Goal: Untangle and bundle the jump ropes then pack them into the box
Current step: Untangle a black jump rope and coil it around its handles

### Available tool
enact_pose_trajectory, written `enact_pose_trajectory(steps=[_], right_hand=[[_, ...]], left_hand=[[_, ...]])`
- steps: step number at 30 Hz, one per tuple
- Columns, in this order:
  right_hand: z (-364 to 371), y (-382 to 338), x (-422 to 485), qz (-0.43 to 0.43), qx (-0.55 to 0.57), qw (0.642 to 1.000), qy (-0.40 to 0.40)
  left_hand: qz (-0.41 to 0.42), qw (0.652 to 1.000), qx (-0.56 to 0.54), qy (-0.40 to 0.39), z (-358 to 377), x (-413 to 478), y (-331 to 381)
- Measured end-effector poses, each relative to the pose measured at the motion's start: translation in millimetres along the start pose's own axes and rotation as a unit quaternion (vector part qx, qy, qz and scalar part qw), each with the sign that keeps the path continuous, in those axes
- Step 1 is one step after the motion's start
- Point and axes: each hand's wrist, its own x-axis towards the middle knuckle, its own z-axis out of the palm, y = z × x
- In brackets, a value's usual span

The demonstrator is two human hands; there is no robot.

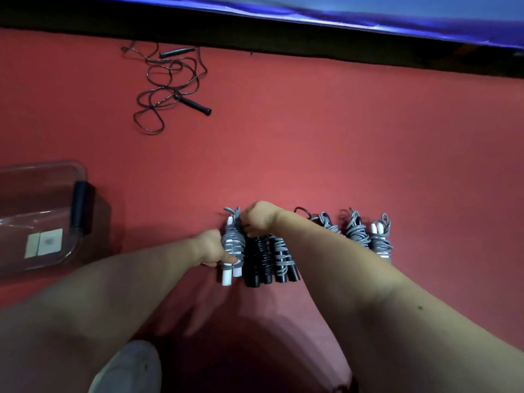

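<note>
A white-handled jump rope bundle (233,251) wrapped in grey cord lies on the red floor at centre. My left hand (209,249) grips its left side, thumb across the handles. My right hand (259,219) pinches the cord loops at the bundle's top. Just right of it lie two black-handled bundles (259,265) (283,262). Further right, partly hidden by my right forearm, more grey-wrapped bundles (357,231) (381,239) lie in a row. A loose tangled black rope (170,83) with two black handles lies far up on the left. The clear plastic box (42,177) stands at the left edge.
A black clip (79,207) sits on the box's right side and a white label (44,243) on its wall. A dark gap under a blue mat (368,15) borders the floor at the top. My light shoe (127,367) shows at the bottom.
</note>
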Motion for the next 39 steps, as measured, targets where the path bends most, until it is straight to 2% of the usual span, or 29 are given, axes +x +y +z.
enact_pose_trajectory(steps=[2,4,5,9,13,15,17,19,21,23,28,33,39], right_hand=[[1.5,-1.4,2.6,0.039,0.009,0.999,0.016],[-2.6,-5.5,9.5,0.075,0.132,0.987,-0.056],[-2.6,-7.0,13.3,0.062,0.136,0.987,-0.067],[0.3,-10.6,27.2,0.036,0.02,0.994,-0.102],[-28.4,-29.6,45.3,0.01,-0.094,0.991,-0.097],[-48.9,-44.6,60.8,-0.018,-0.142,0.988,-0.056],[-65.0,-63.1,78.0,-0.039,-0.159,0.986,-0.019],[-77.6,-77.8,100.0,-0.051,-0.146,0.988,0.028],[-83.6,-93.4,128.3,-0.06,-0.145,0.986,0.052],[-85.5,-110.3,157.8,-0.079,-0.157,0.983,0.053],[-71.7,-130.7,231.3,-0.1,-0.247,0.963,0.04],[-50.7,-115.7,265.2,-0.137,-0.297,0.941,0.09],[-80.0,-132.2,289.4,-0.127,-0.317,0.94,0.005]], left_hand=[[0.001,1.0,0.025,-0.011,2.9,10.5,-3.9],[-0.001,0.999,0.051,-0.018,3.9,14.1,-5.9],[0.003,0.996,0.082,-0.023,2.6,13.1,-6.0],[0.019,0.966,0.257,-0.03,-10.8,8.0,0.7],[-0.018,0.95,0.287,-0.125,-44.1,22.2,11.1],[-0.016,0.951,0.299,-0.08,-74.7,32.6,19.6],[0.01,0.957,0.287,0.024,-111.3,48.4,26.4],[0.001,0.967,0.215,0.139,-151.1,68.9,30.9],[-0.032,0.96,0.145,0.236,-191.3,87.7,33.9],[-0.058,0.95,0.121,0.283,-226.8,107.6,34.3],[-0.098,0.93,0.147,0.321,-286.6,158.3,28.8],[-0.089,0.929,0.177,0.314,-323.6,209.6,28.0],[-0.106,0.948,0.152,0.258,-349.1,249.2,43.6]])
